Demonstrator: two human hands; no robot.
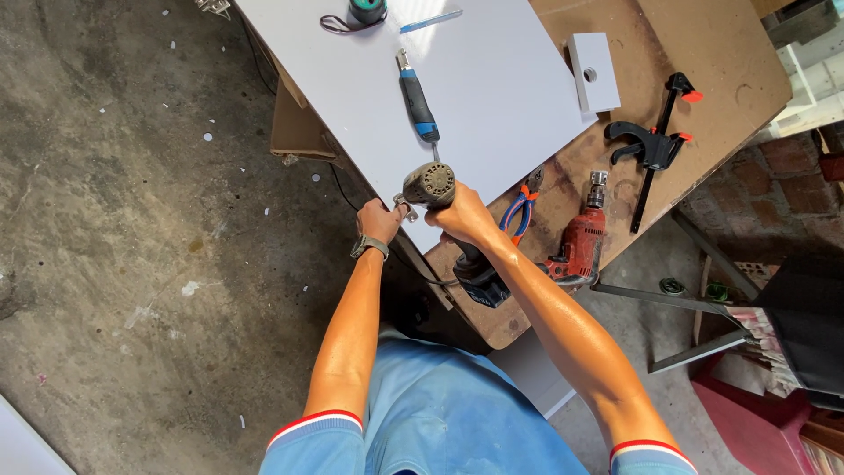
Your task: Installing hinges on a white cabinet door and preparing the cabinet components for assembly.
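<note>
My right hand (463, 218) grips a grey cordless drill (430, 184), its rear end facing the camera and its nose pointing down at the near edge of a white board (492, 97). My left hand (380, 220), with a watch on the wrist, pinches a small metal bracket (405, 209) against that same edge, right beside the drill. Both hands are close together at the board's near corner.
On the board lie a blue-handled screwdriver (417, 98), a tape measure (367, 10) and a blue pencil (430, 21). On the brown workbench (730, 53) are a white block with a hole (593, 72), a black bar clamp (655, 145), a red corded drill (580, 242) and pliers (521, 209). Concrete floor lies left.
</note>
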